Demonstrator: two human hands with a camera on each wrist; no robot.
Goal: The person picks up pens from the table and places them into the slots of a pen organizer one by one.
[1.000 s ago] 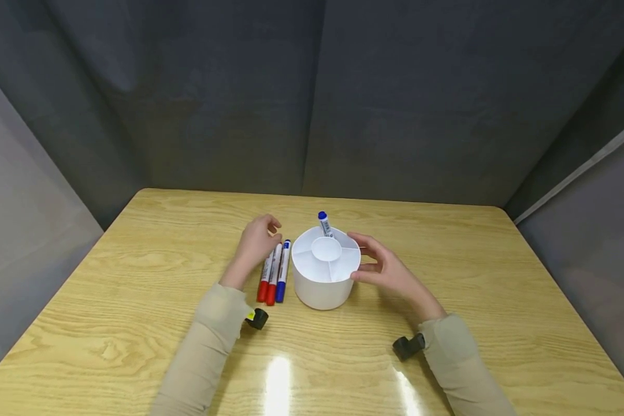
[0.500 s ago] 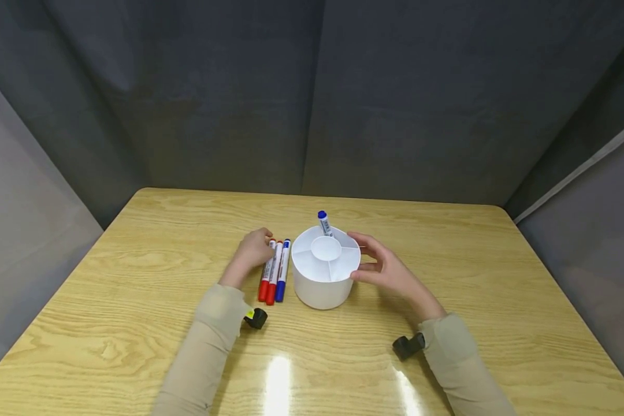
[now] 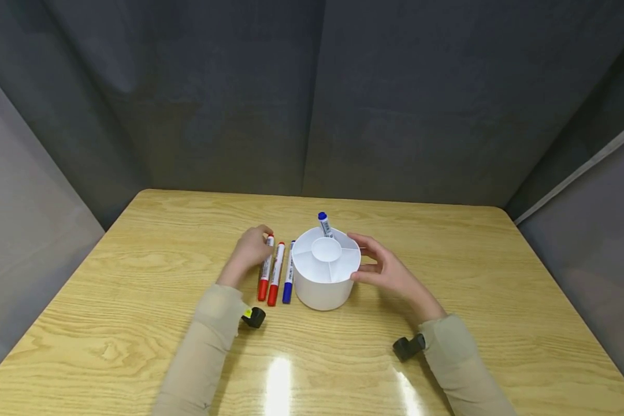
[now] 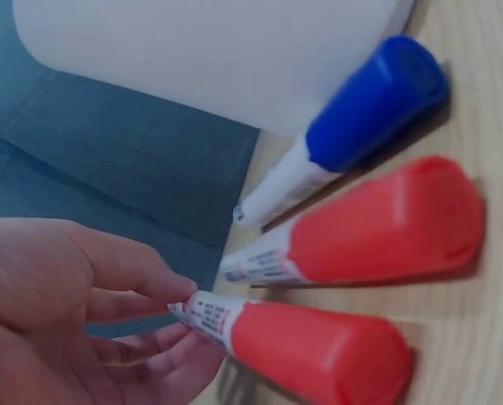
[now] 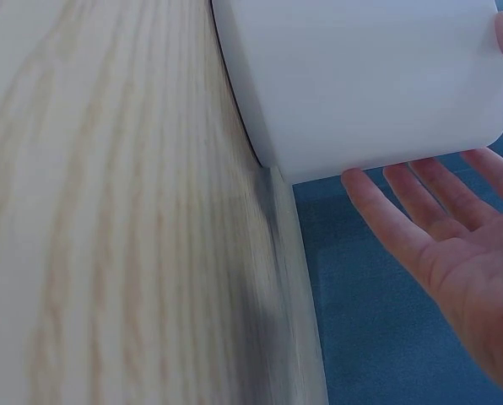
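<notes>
My left hand (image 3: 262,242) pinches the far end of the leftmost red marker (image 3: 263,276), which lies flat on the table. In the left wrist view my fingertips (image 4: 171,295) hold that red marker (image 4: 310,346) by its white barrel. A second red marker (image 3: 275,276) and a blue marker (image 3: 288,277) lie beside it, slightly spread. A white round divided holder (image 3: 323,283) stands just to their right, with another blue marker (image 3: 325,224) upright in its far compartment. My right hand (image 3: 370,261) curves round the holder's right side, its fingers (image 5: 403,211) straight and next to the wall of the holder (image 5: 361,76).
The wooden table (image 3: 135,300) is bounded by grey fabric panels at the back and sides. Black wrist cameras sit at my left cuff (image 3: 255,317) and right cuff (image 3: 408,346). Bare tabletop stretches to the left, right and front.
My left hand has come down from above the markers and taken the leftmost red one by its far end. The three markers have spread apart, the blue one nearer the holder. My right hand stays put.
</notes>
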